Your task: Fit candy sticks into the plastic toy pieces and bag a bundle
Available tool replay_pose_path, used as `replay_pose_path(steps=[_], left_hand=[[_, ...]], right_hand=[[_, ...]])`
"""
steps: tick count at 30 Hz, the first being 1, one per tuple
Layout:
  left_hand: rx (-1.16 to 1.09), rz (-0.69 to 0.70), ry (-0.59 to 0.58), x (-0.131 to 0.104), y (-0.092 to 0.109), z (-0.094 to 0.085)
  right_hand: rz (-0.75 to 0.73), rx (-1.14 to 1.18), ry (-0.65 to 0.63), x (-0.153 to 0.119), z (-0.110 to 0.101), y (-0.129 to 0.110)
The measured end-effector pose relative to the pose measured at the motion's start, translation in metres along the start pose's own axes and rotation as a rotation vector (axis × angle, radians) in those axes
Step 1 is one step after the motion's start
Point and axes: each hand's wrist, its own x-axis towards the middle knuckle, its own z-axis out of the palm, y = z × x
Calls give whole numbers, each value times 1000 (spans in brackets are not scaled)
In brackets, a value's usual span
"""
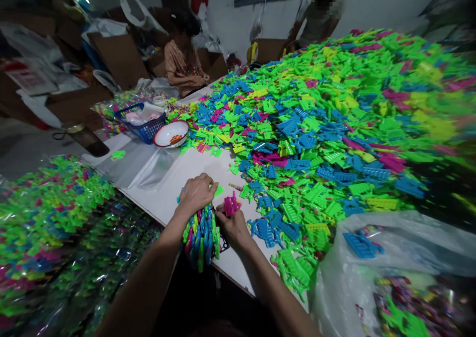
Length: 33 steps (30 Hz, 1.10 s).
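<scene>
My left hand (197, 193) is curled over the top of a bundle of plastic pieces (201, 235) in blue, green and pink, at the table's near edge. Just right of the bundle, my right hand (234, 225) pinches a pink plastic piece (232, 204) between thumb and fingers. A green piece (218, 191) lies on the white table (159, 198) behind my hands. Part of a dark object with holes (224, 245) shows under my right hand; most of it is hidden.
A large heap of coloured pieces (316, 129) covers the right side. Back left are a blue basket (147, 129), a bowl (171, 135) and a bottle (87, 140). Plastic bags (394, 248) stand front right. Bagged pieces (48, 218) lie left. Two people sit beyond the table.
</scene>
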Motion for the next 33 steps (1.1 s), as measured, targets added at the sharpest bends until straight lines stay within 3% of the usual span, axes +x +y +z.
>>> replay_pose_path(steps=[4,8,11,15,18,21,24,28,30,33], left_hand=[[-21,-5,20,-2,0,0],[-62,93,4,-2,-2,2],[-25,83,-5,-1,-4,2],[-5,59,-26,0,-6,1],[-11,67,-24,1,-5,1],[6,53,-31,1,-4,0],[3,45,-36,0,-3,0],[-16,38,-5,-1,-3,1],[-13,34,3,0,-3,1],[-5,37,-5,-1,-3,2]], right_hand=[[-63,-405,-124,1,-5,0],[-74,-547,-177,3,-4,-7],[-86,-642,-225,8,0,-12],[-114,-715,-309,28,-24,-15],[-67,-805,-200,52,-51,-15],[-14,-906,-71,64,-56,-18],[-80,-946,-131,47,-46,-16],[-180,-955,-221,0,-45,-9],[-123,-941,-181,-13,-50,-8],[96,-874,-64,-12,-49,-10]])
